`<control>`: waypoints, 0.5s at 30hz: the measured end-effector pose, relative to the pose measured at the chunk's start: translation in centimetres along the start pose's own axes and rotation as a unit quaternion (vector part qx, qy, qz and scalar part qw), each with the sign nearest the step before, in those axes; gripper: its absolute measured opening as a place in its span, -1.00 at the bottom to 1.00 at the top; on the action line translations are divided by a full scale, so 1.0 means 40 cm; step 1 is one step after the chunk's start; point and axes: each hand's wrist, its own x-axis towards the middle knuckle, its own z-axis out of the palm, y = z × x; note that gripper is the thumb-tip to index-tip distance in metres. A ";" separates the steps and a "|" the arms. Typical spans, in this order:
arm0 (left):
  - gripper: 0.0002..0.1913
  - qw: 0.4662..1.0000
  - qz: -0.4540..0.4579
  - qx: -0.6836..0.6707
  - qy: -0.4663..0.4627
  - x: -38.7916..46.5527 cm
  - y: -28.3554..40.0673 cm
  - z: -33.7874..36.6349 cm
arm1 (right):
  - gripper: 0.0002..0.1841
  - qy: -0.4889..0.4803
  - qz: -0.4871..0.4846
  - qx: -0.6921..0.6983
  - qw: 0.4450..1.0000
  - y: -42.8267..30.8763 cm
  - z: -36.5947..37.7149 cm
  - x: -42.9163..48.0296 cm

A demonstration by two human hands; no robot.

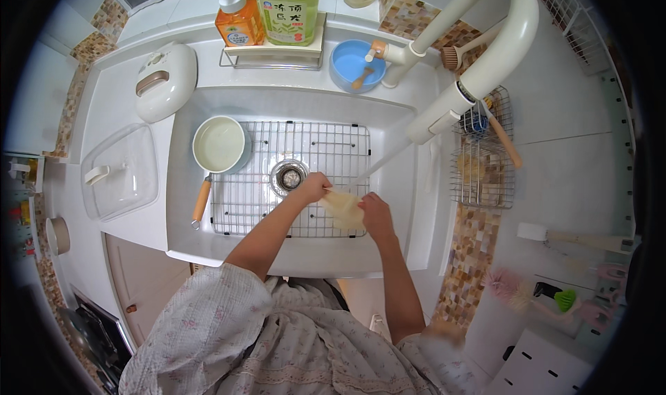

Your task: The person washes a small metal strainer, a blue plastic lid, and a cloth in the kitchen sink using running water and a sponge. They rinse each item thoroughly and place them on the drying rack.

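My left hand [314, 187] and my right hand [375, 211] hold a thin pale yellow cloth [342, 209] stretched between them, over the right half of the metal sink grid [325, 150]. From the spout of the cream faucet [434, 121] a stream of water runs down to the left, towards the cloth. The drain strainer [290, 178] lies left of the cloth. At the sink's left side stands a small saucepan [219, 144] with a wooden handle, with what looks like clear liquid inside.
The white sink [291, 257] surrounds the grid. Behind it are a blue bowl [345, 56], a green bottle [289, 9] and an orange pump bottle [240, 25]. A clear lid [125, 187] and a cream appliance lid [174, 82] lie left. Wire baskets [481, 187] hang right.
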 end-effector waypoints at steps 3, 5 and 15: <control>-0.84 0.953 -0.124 -0.271 -0.055 -0.003 -0.003 -0.024 | -0.93 0.017 -0.008 -0.034 0.999 0.040 -0.017 -0.023; -0.81 0.903 -0.203 -0.377 -0.028 -0.005 0.003 -0.021 | -0.93 0.042 -0.041 -0.017 0.998 0.053 -0.009 -0.034; -0.78 0.512 -0.361 -0.765 0.148 0.009 -0.023 0.112 | -0.95 0.182 -0.036 0.066 0.980 0.086 0.069 -0.078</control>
